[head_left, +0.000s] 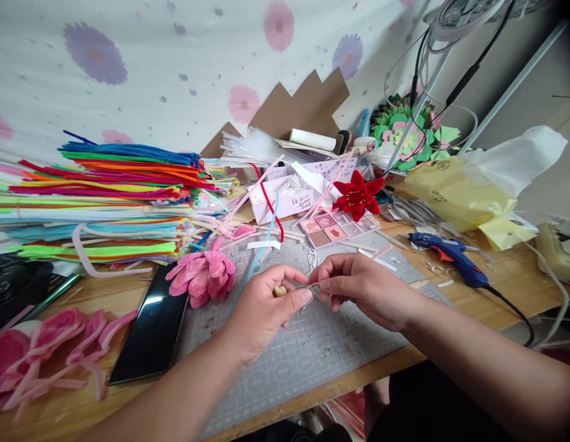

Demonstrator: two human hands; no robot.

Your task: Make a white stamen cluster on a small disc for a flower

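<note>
Over the grey cutting mat (pixel 308 362), my left hand (pixel 266 307) and my right hand (pixel 363 288) meet with their fingertips close together. Both pinch a thin pale strand (pixel 314 286); whether it is wire or thread I cannot tell. A small pale yellow piece (pixel 279 290) shows within the curled fingers of the left hand, its far end hidden. White strings (pixel 311 258) lie on the mat just beyond the fingertips. To the left of my left hand is a pink fuzzy flower (pixel 204 273).
Bundled pipe cleaners (pixel 128 178) are piled at the left, behind a black phone (pixel 149 328) and pink fuzzy loops (pixel 59 350). A red flower (pixel 357 194) stands near a makeup palette (pixel 333 227). A blue glue gun (pixel 455 255) with its cord lies right, before a yellow tissue pack (pixel 464 190).
</note>
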